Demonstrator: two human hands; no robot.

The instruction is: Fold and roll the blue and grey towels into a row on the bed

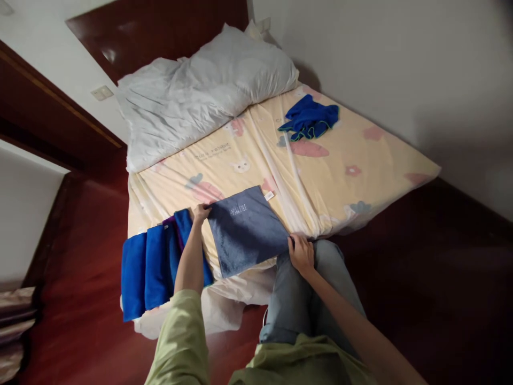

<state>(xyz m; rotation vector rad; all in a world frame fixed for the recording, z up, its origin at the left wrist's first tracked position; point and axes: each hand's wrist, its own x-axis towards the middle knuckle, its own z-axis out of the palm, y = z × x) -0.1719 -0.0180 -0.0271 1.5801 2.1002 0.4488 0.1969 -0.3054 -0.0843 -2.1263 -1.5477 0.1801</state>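
Towel [252, 240], gray-blue, lies spread out flat on the near edge of the bed [372, 176], just in front of the person's knees. The left hand [201, 212] is closed at its far left corner, fingers bent over the edge and gripping the fabric. The right hand [301, 255] has the near right corner — the one diagonally across — nipped between thumb and curled fingers, close above the jeans [340, 272]. Neither hand is spread wide. Pale lettering [238, 209] runs near the towel's far edge, too small to read surely, and a white label [269, 196] sticks out at the far right corner.

Just beside the towel, under and left of the left forearm, stands a row of folded blue towels [156, 267] with a bit of purple cloth [170, 220] among them. Well apart, toward the far right, lies a crumpled blue cloth [310, 117] with a green edge — near the big white pillow [212, 91] by the headboard [160, 32].
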